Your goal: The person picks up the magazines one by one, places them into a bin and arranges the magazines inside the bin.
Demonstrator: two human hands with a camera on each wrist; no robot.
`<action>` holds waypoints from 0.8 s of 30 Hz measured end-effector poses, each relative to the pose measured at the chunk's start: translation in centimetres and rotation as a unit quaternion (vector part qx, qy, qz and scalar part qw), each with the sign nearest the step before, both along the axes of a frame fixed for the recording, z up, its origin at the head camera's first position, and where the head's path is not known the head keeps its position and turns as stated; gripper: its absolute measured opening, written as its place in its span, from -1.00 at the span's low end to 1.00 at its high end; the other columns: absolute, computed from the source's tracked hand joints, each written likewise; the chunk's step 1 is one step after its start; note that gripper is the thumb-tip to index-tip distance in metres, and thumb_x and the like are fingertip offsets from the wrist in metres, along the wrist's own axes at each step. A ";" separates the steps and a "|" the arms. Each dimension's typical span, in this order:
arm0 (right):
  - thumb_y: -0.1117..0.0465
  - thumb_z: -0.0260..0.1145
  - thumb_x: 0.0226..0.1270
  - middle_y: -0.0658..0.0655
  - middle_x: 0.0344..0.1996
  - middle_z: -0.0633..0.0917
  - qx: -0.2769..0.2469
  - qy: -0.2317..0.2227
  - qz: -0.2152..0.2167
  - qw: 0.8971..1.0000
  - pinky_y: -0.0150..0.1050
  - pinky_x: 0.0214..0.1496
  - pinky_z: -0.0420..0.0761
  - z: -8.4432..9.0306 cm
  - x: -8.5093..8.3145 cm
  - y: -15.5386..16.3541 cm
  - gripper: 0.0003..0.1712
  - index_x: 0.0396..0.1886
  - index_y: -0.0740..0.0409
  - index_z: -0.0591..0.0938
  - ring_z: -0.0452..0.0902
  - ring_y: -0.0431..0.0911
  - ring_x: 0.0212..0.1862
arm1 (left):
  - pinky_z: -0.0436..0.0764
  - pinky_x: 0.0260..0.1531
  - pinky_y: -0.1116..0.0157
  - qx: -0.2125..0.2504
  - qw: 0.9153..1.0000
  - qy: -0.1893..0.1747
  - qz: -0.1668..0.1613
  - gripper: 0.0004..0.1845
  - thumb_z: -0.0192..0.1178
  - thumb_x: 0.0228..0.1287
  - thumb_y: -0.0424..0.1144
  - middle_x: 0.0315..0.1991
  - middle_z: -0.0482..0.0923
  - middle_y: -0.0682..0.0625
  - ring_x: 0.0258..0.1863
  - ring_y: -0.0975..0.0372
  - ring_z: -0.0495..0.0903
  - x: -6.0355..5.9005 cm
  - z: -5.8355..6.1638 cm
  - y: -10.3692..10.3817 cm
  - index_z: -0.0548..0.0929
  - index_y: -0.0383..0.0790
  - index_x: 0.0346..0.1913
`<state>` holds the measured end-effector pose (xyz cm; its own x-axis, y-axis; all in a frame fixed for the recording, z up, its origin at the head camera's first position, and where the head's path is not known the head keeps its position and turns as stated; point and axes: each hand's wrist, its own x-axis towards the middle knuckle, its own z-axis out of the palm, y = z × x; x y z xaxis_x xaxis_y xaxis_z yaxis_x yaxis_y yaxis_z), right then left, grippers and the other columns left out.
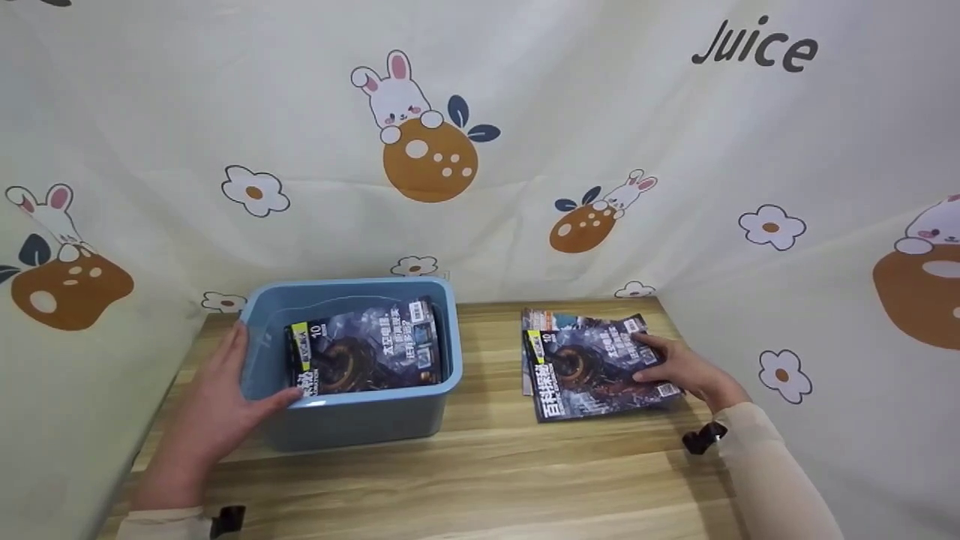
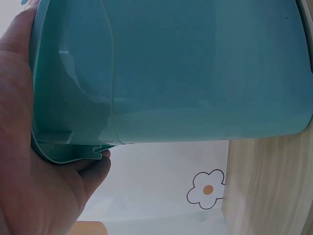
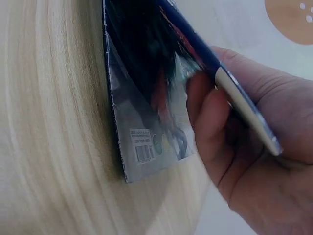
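Note:
My left hand (image 1: 214, 412) grips the left rim of a blue plastic bin (image 1: 360, 420), thumb along the near edge. In the left wrist view, fingers (image 2: 95, 171) curl beneath the rim of the bin (image 2: 171, 73). Inside the bin lies a dark magazine (image 1: 356, 352) with a yellow label, face up. Over at the right, my right hand (image 1: 686, 371) pinches the right edge of a magazine (image 1: 577, 375) with a matching cover. The right wrist view has that magazine (image 3: 239, 100) between thumb and fingers, tilted above a glossy cover (image 3: 146, 166) with a barcode.
Another magazine (image 1: 559, 319) peeks out under the one at my right hand. Both the bin and the magazines stand on a wood-grain table (image 1: 480, 465). A pale printed cloth (image 1: 315, 225) with rabbits and flowers hangs behind and along both sides.

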<state>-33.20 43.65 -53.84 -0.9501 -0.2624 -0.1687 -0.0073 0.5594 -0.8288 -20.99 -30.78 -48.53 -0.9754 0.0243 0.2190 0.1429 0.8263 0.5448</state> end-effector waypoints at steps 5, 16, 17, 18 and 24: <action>0.33 0.64 0.33 0.65 0.65 0.09 -0.057 -0.023 -0.011 0.998 -0.24 0.18 0.75 -0.5 -0.1 0.4 0.17 0.81 0.19 0.19 0.40 0.37 0.44 | 0.13 0.40 -0.65 0.000 1.000 0.008 -0.001 0.50 0.50 0.24 0.45 0.76 -0.19 -0.48 0.61 -0.58 0.02 0.0 -0.1 -0.1 -0.21 -0.36 0.79; 0.38 0.57 0.41 0.59 0.61 0.25 -0.116 -0.035 -0.018 0.992 -0.20 0.20 0.77 -1.0 0.0 0.6 0.13 0.82 0.18 0.15 0.53 0.19 0.35 | 0.11 0.39 -0.66 -0.002 1.000 -0.017 0.003 0.50 0.45 0.27 0.48 0.79 -0.27 -0.42 0.66 -0.54 -0.08 0.2 0.2 0.1 -0.28 -0.31 0.80; 0.39 0.57 0.41 0.59 0.60 0.25 -0.121 -0.036 -0.019 0.992 -0.19 0.20 0.77 -1.0 0.1 0.6 0.13 0.82 0.18 0.15 0.54 0.17 0.34 | 0.11 0.39 -0.66 -0.003 1.000 -0.018 0.003 0.50 0.45 0.27 0.48 0.79 -0.27 -0.42 0.66 -0.54 -0.07 0.2 0.2 0.1 -0.28 -0.31 0.80; 0.40 0.56 0.42 0.60 0.60 0.25 -0.125 -0.037 -0.018 0.991 -0.18 0.21 0.77 -1.0 0.1 0.7 0.12 0.82 0.18 0.14 0.55 0.15 0.33 | 0.11 0.39 -0.67 -0.004 1.000 -0.017 0.003 0.50 0.45 0.27 0.48 0.79 -0.27 -0.42 0.66 -0.54 -0.07 0.3 0.2 0.2 -0.28 -0.31 0.80; 0.40 0.54 0.44 0.58 0.61 0.25 -0.138 -0.042 -0.025 0.989 -0.17 0.22 0.77 -1.2 -0.1 0.7 0.11 0.83 0.16 0.15 0.57 0.09 0.32 | 0.09 0.38 -0.67 0.000 1.000 -0.008 0.001 0.49 0.47 0.27 0.46 0.78 -0.26 -0.44 0.65 -0.55 -0.06 0.3 0.3 0.1 -0.26 -0.32 0.80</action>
